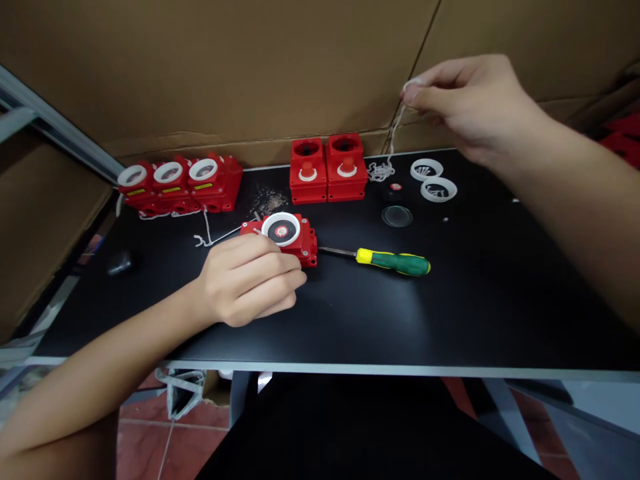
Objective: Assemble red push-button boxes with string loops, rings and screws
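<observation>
My left hand (250, 277) is closed, fingers curled against the near side of a red housing (307, 252) lying on the black table. On that housing sits a white ring (281, 229) around a black disc with a red-and-white centre. My right hand (470, 100) is raised at the upper right, pinching a thin white cord (393, 137) between thumb and fingers. The cord hangs down to a loose pile (381, 171) on the table. Just right of the held housing lies a screwdriver (393, 260) with a green and yellow handle, its shaft pointing left to the housing.
Several red housings (220, 187) with white rings stand at the back left, trailing cord. Two more red boxes (347, 170) with red knobs stand at the back middle. White rings (439, 189) holding screws, a clear disc (397, 216) and a black object (120, 262) lie about. Cardboard (250, 73) walls the back.
</observation>
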Available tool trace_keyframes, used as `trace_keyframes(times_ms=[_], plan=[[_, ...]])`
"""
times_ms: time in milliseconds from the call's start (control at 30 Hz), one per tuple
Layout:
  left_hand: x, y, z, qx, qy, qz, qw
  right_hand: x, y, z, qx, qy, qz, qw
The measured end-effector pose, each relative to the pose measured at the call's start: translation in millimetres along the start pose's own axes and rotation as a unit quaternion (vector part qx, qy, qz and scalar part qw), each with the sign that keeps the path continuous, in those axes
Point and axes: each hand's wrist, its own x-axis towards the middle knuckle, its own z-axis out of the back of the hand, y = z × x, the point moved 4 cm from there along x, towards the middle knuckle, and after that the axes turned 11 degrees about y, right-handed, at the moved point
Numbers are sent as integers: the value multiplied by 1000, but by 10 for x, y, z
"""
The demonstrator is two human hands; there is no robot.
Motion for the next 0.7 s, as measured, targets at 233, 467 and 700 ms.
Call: trace_keyframes(times_ms=[233,467,700], plan=[[-86,85,-82,10,-38,49,998,-260,280,434,-403,87,84,907],[-128,344,-51,-15,74,234,969,-990,395,343,-432,220,180,856],[-184,484,-157,-133,268,326,897,-1609,-8,-139,-316,444,99,833]])
